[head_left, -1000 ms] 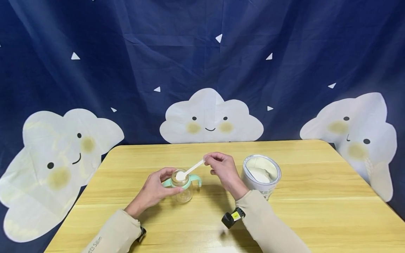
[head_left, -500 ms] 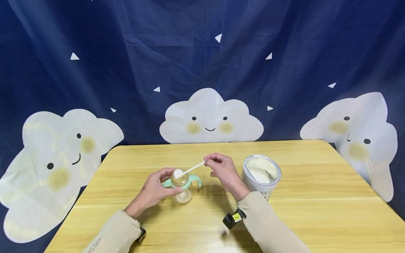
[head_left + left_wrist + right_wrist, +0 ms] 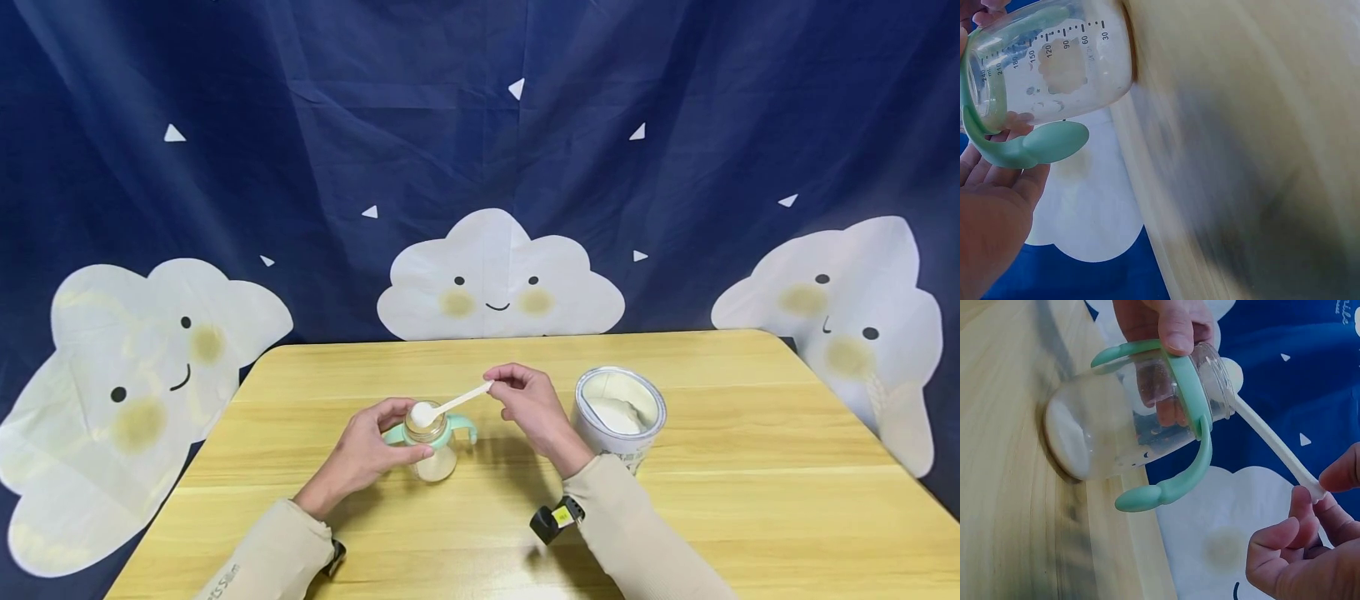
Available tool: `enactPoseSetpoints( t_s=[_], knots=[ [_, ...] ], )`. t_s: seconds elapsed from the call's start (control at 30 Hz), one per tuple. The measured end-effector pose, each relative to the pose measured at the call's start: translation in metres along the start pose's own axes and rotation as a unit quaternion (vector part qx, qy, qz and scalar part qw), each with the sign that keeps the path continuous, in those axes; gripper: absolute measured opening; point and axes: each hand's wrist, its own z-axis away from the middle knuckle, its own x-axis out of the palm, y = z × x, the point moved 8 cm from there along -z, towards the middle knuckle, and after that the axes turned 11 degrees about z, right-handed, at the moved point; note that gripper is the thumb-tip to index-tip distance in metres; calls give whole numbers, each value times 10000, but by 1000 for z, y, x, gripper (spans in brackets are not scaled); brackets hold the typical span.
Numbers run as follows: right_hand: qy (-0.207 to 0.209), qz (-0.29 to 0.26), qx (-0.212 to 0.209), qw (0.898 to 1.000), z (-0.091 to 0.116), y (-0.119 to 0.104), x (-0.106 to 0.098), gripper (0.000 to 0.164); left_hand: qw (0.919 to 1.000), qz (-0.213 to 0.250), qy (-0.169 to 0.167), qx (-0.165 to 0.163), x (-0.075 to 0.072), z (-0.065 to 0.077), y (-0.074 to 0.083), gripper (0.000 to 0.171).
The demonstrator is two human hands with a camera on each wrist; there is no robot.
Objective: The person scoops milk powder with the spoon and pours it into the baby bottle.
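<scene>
A clear baby bottle (image 3: 439, 462) with a mint-green two-handled collar stands upright on the table without a lid. My left hand (image 3: 360, 454) grips it around the collar, thumb in front. Measuring marks show on its side in the left wrist view. Pinched at the handle's end by my right hand (image 3: 528, 404) is a white measuring scoop (image 3: 1275, 444), its bowl right at the bottle's mouth. White powder (image 3: 1071, 440) lies in the bottom of the bottle in the right wrist view. Beside my right wrist stands an uncovered can (image 3: 596, 432) of whitish powder (image 3: 617, 413).
The wooden table (image 3: 750, 500) reaches back to a dark blue curtain (image 3: 450, 125) printed with smiling clouds. A black wrist camera (image 3: 555, 518) hangs at the right sleeve, low over the table.
The scoop's bowl has tipped and turned slightly at the bottle's mouth, and the bottle's lower part has become whitish with powder. The left hand and the can have stayed in place.
</scene>
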Motion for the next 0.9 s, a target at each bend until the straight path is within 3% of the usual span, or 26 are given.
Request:
enactPoseSetpoints(
  t_s=[0.9],
  knots=[
    [118,406,71,9991,2,-2,-5,19,10000,-43,51,-41,0,0,0,64]
  ],
)
